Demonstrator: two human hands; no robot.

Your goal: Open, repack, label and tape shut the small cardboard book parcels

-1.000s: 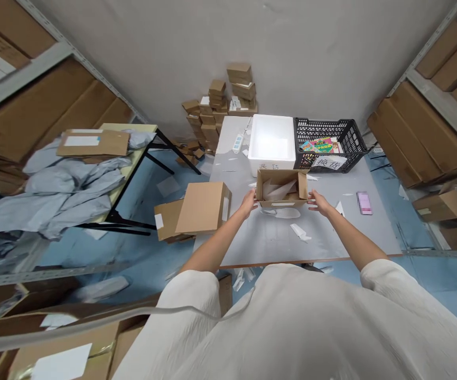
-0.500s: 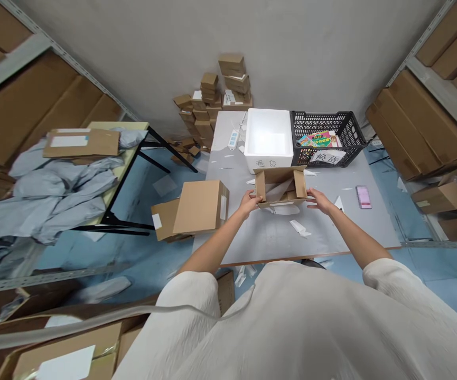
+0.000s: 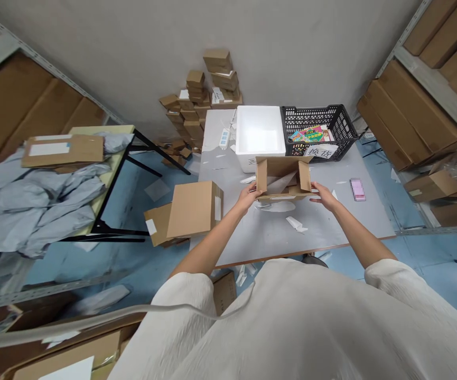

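Observation:
An open cardboard box [image 3: 291,167] is held above the grey table between both hands, its flaps spread and its inside facing me. Inside it a pale sheet, apparently paper, can be made out. My left hand [image 3: 247,195] grips the box's left side, fingers closed at the lower corner. On the opposite side, my right hand [image 3: 324,196] holds the right edge, thumb and fingertips against the cardboard. Just behind the box stands a white foam bin [image 3: 260,132] with handwriting on its front, partly covered by a flap. Beneath the box lie white paper scraps [image 3: 295,224].
Right of the bin is a black plastic crate [image 3: 318,117] with colourful printed items. A phone [image 3: 357,190] lies on the table [image 3: 252,243] at right. Larger cartons [image 3: 194,208] stand at its left edge. Grey parcels [image 3: 49,184] cover a side table; stacked boxes [image 3: 220,79] stand behind.
My view has turned slightly. The box has shifted a little right relative to the white bin and opens more toward me, with both hands still on its sides.

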